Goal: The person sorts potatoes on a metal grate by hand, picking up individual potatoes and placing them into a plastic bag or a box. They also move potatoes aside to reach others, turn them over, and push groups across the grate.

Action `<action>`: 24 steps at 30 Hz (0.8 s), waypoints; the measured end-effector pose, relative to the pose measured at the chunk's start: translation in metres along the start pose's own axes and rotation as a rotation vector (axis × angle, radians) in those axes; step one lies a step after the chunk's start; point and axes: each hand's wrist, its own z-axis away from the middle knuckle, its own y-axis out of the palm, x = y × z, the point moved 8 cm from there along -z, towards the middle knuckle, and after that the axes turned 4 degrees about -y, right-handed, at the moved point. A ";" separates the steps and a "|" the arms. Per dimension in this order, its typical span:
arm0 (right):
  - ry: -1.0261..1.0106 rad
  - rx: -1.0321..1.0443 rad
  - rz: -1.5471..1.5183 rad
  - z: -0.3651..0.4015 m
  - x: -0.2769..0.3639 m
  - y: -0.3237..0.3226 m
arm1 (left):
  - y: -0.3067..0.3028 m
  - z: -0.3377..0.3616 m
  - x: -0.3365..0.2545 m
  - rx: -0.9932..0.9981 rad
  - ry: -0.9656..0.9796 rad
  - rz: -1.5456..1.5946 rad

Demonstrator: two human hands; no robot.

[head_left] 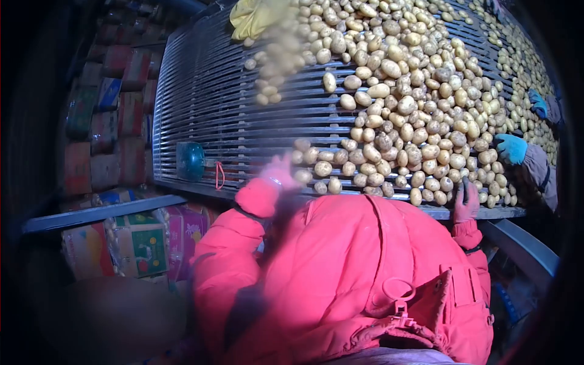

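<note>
My left hand (281, 172), in a pink glove, is at the near edge of the slatted metal table (207, 91). Its fingers look apart, slightly blurred, beside a few potatoes (311, 156). Further right, my right hand (467, 201), also pink-gloved with dark fingertips, reaches over the near edge. Its fingers are stretched out against the edge of the large potato pile (404, 106), and nothing shows in its grip. Several potatoes (277, 67) are smeared by motion across the slats, away from my left hand.
A teal rounded object (190, 162) and a red loop (220, 175) lie left of my left hand. Another person's blue-gloved hand (511, 149) is at the right. Yellow material (258, 17) lies at the far side. Stacked boxes (131, 112) and packed bags (143, 243) stand left.
</note>
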 end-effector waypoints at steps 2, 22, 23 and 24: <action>0.001 0.006 0.001 0.000 -0.003 0.003 | 0.038 -0.030 0.003 -0.180 0.081 0.190; 0.001 0.000 0.050 -0.006 -0.003 0.006 | -0.023 -0.082 -0.046 -0.531 0.323 0.582; 0.031 0.021 0.065 -0.004 -0.007 0.008 | -0.011 -0.105 -0.054 -0.476 0.372 0.639; 0.060 0.042 0.078 -0.003 -0.010 0.010 | -0.013 -0.104 -0.067 -0.435 0.510 0.847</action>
